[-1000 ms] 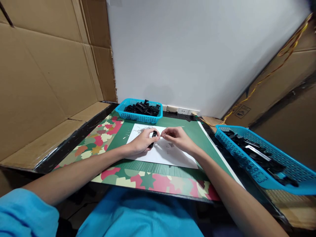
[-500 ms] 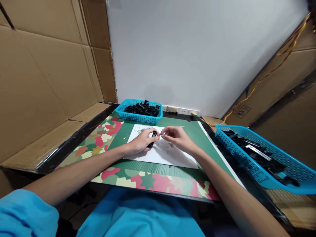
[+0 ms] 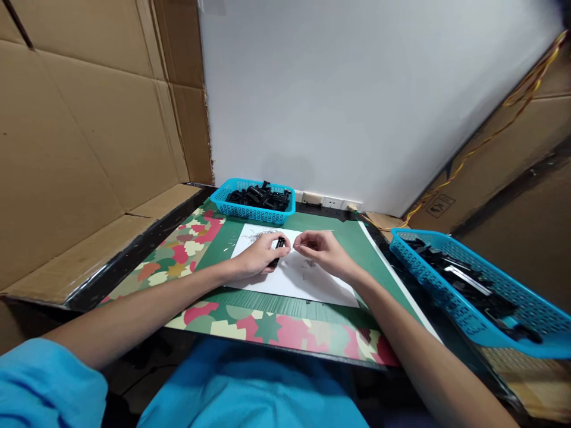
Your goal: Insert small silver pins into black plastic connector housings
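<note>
My left hand [image 3: 261,255] is closed around a small black plastic part [image 3: 279,244], holding it tilted above a white sheet [image 3: 267,285]. Just to its right, my right hand [image 3: 319,249] pinches a tiny thin piece, possibly metal, between thumb and fingertips; its exact kind is too small to make out. A narrow gap separates the two hands. Small thin metal-looking bits [image 3: 261,233] lie in a pile on the sheet behind my left hand, and a smaller group [image 3: 309,263] lies below my right hand.
A blue basket [image 3: 252,213] of black parts stands at the back. Another blue basket [image 3: 468,315] with black parts is on the right. Under the sheet lies a green patterned mat [image 3: 267,327]. Cardboard [image 3: 80,131] walls the left; sockets [image 3: 332,203] line the back wall.
My right hand has drawn slightly to the right, away from the black part, so the gap between the hands is a little wider. My left hand keeps its hold, with the part turned slightly.
</note>
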`<act>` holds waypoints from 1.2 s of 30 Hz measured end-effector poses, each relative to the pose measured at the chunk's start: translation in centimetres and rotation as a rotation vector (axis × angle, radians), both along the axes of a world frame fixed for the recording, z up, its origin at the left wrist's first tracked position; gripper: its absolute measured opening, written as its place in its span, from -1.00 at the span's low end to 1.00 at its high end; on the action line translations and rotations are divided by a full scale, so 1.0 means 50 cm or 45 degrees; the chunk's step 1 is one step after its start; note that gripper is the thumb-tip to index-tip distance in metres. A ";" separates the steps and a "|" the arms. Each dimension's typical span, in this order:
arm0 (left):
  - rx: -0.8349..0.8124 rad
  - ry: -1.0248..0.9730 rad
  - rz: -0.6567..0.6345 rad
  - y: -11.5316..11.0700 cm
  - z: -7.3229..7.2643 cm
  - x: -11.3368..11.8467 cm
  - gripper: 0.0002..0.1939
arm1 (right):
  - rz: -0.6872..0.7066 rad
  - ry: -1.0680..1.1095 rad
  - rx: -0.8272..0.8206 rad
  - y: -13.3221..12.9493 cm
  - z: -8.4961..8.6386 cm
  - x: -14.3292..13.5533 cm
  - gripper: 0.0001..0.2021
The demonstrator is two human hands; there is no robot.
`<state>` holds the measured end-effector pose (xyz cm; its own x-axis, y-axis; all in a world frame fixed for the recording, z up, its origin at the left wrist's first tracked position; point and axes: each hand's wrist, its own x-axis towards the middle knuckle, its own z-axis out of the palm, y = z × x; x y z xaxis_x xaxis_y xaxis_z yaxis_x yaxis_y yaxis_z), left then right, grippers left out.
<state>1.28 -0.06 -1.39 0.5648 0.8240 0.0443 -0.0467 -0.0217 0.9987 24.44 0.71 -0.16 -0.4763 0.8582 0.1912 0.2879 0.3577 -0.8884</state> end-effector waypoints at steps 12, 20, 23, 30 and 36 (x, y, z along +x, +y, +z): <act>0.036 0.018 0.304 0.017 -0.001 -0.003 -0.82 | 0.186 -0.323 0.211 -0.010 0.007 -0.008 -0.78; 0.025 -0.010 0.231 0.017 -0.011 -0.002 -0.78 | 0.006 -0.509 0.296 0.012 0.017 0.040 -0.77; 0.010 0.007 0.214 0.015 -0.014 -0.002 -0.78 | 0.046 -0.567 0.278 0.023 0.014 0.067 -0.80; 0.020 0.022 0.170 0.011 -0.010 -0.002 -0.76 | 0.142 -0.631 0.241 0.028 0.000 0.063 -0.85; 0.046 0.053 0.129 0.001 -0.002 -0.003 -0.73 | 0.166 -0.684 0.263 0.022 -0.007 0.053 -0.83</act>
